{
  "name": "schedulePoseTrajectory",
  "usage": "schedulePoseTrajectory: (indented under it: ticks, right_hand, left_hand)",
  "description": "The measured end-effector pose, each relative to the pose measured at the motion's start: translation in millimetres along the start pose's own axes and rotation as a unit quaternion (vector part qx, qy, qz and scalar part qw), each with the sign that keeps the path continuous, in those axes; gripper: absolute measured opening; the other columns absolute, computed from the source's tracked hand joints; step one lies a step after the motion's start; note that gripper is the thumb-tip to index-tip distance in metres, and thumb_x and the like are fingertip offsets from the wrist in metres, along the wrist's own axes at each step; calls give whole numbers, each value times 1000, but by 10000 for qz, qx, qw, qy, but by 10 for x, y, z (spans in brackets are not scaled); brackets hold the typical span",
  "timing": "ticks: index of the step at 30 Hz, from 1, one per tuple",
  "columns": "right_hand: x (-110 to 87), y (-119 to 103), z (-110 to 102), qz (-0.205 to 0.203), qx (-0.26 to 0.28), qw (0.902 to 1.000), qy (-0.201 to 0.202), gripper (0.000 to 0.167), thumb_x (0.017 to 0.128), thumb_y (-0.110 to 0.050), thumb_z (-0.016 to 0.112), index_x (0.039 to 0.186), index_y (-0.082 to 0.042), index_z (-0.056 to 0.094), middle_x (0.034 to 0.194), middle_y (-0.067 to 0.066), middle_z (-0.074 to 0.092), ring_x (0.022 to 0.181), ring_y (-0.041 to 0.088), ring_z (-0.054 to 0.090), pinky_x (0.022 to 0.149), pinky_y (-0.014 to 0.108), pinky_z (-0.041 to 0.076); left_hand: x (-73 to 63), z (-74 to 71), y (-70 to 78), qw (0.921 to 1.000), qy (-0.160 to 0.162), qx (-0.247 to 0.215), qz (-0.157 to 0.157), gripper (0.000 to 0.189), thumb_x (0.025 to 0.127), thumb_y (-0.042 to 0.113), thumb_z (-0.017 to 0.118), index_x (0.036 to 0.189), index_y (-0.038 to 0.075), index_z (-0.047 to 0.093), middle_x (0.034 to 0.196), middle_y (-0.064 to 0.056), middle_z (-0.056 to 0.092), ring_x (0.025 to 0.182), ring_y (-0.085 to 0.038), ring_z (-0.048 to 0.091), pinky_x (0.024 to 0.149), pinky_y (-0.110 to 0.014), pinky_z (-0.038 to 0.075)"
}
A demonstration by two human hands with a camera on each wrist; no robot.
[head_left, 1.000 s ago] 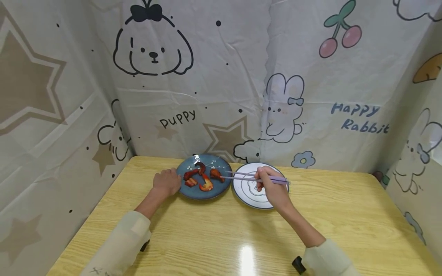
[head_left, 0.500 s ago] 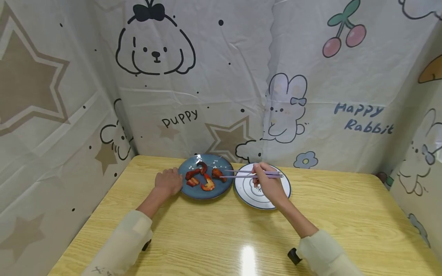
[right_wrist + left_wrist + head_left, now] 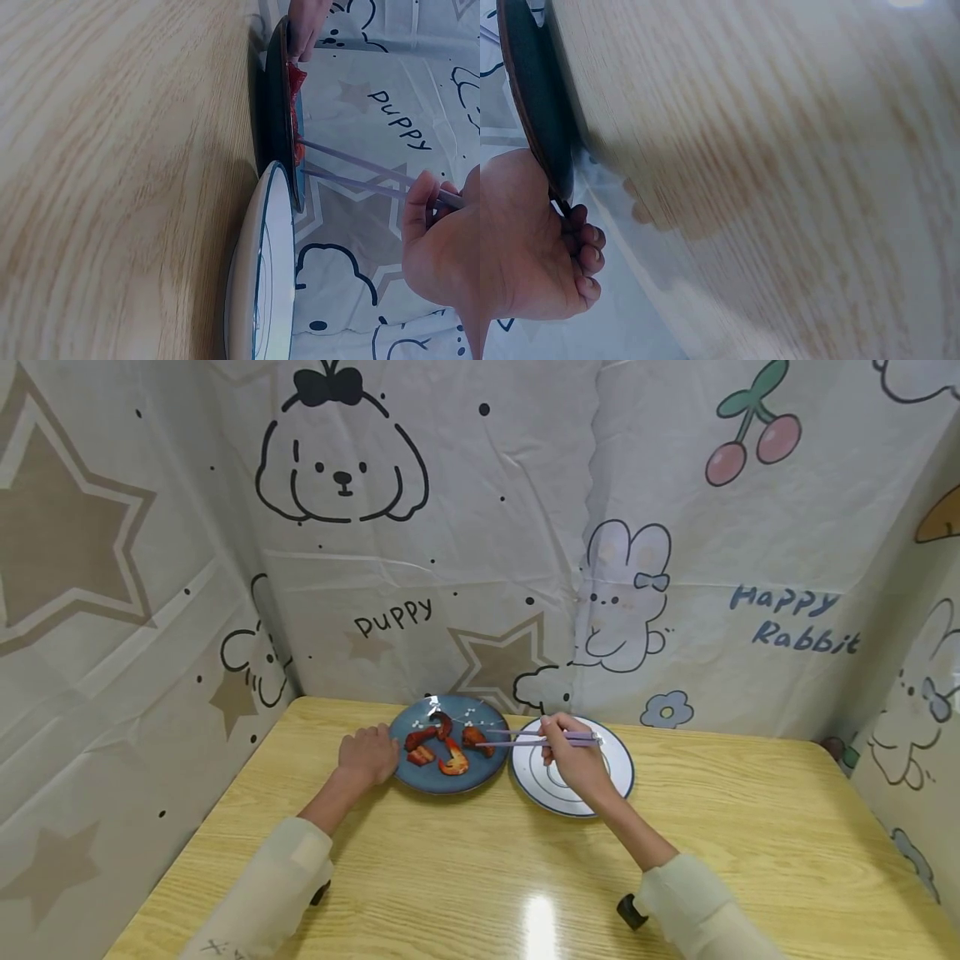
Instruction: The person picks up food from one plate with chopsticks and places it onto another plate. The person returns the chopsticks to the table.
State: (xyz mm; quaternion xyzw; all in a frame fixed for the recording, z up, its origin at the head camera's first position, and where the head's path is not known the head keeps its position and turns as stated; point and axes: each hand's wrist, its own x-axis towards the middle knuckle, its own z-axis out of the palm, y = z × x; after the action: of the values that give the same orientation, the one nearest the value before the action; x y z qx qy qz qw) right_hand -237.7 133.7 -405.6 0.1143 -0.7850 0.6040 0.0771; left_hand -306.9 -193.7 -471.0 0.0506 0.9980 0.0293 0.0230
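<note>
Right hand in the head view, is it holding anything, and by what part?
Yes: the right hand holds purple chopsticks by their rear half, ends poking out behind its fingers.

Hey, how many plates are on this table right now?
2. The blue plate is on the left, its left rim at the left hand; the white plate is just right of it, partly covered by the right hand. No others show.

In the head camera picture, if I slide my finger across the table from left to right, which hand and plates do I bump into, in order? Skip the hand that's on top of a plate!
Left hand → blue plate → white plate.
</note>
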Motion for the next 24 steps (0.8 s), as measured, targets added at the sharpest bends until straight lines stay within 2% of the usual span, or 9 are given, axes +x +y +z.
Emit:
schedulePoseTrajectory:
  ticks: [4,7,11,18,24]
  right_hand:
    - [87,205,25,39,41,10000,35,27,106,-16,49,89,0,63,73,26,60,60,25,60,53,24,47]
    - [114,273,43,54,87,9999,55,28,106,-19,50,89,-1,63,71,21,60,59,20,59,55,27,50]
    - [130,294,68,33,71,9999,91,27,105,-20,52,87,-3,64,68,14,59,58,20,59,56,34,52]
    - [142,279,104,-4,43,10000,73,26,104,-19,52,86,-5,64,66,12,58,57,20,60,50,24,44]
    - [146,302,120,28,66,9999,105,26,104,-18,52,86,-4,64,65,10,58,56,19,59,53,29,49]
  left_hand:
    - [6,9,3,10000,1,7,2,41,106,26,36,110,-10,53,100,-25,58,101,-40,57,85,-54,44]
    - [6,19,5,10000,-8,20,-14,41,106,26,36,110,-10,53,101,-25,58,101,-40,57,85,-54,44]
    - [5,21,-3,10000,-16,31,-32,41,106,26,36,111,-10,53,100,-25,58,101,-40,57,85,-54,45]
    - [12,24,-21,10000,-9,65,-15,40,107,26,35,110,-10,53,99,-24,57,100,-40,57,84,-54,45]
    - [24,40,-27,9999,-58,89,-20,41,107,27,34,113,-10,52,103,-25,57,102,-40,56,86,-54,44]
